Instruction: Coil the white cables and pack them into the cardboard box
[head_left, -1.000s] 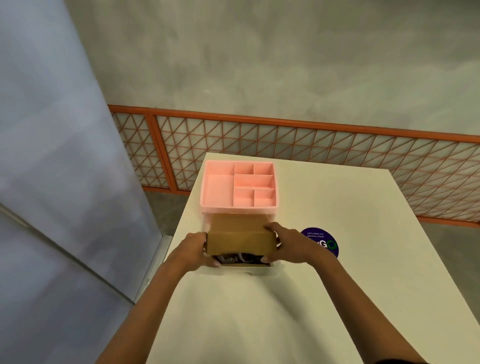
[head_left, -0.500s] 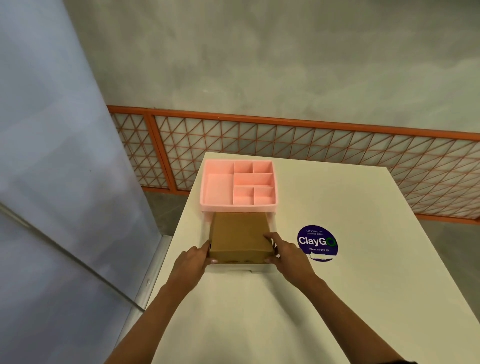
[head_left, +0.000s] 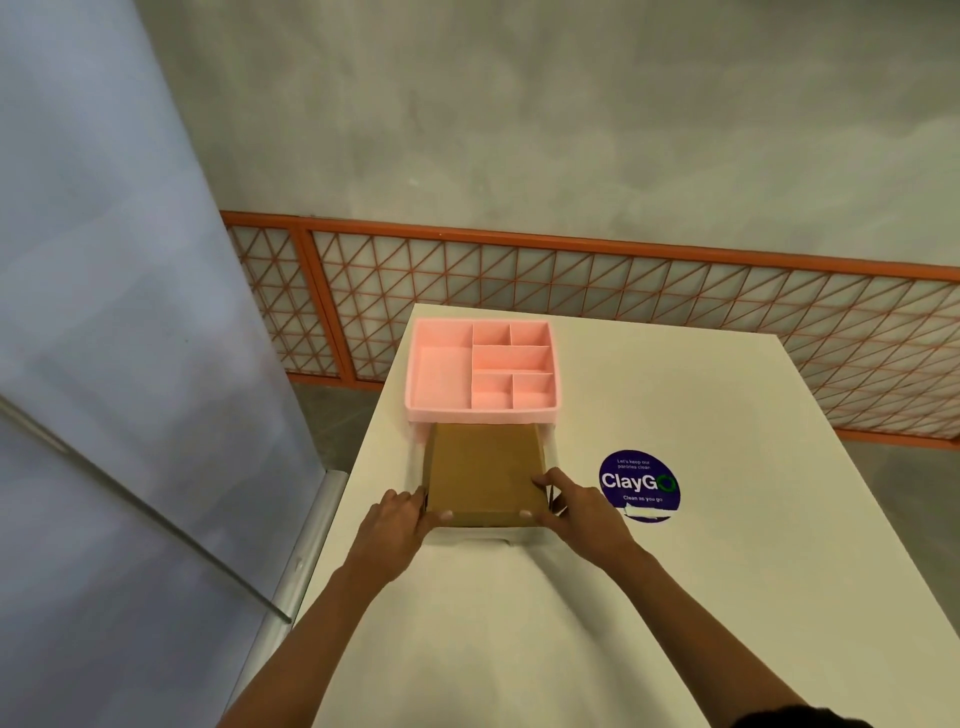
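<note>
The brown cardboard box (head_left: 483, 470) lies flat with its lid down, inside a clear drawer (head_left: 498, 538) pulled out from under the pink organiser. My left hand (head_left: 397, 525) grips the box's near left corner, thumb on the front face. My right hand (head_left: 576, 506) grips the near right corner, with fingers over the top edge and thumb on the front. No white cables show; the lid hides the box's inside.
A pink organiser tray (head_left: 441, 376) with several empty compartments sits on top of the drawer unit, at the far left of the white table (head_left: 701, 597). A round purple ClayGo sticker (head_left: 638, 486) lies to the right. A grey panel stands at the left.
The box lid, raised a second ago with dark contents showing underneath, has come down flat. Both hands slid to the box's near corners.
</note>
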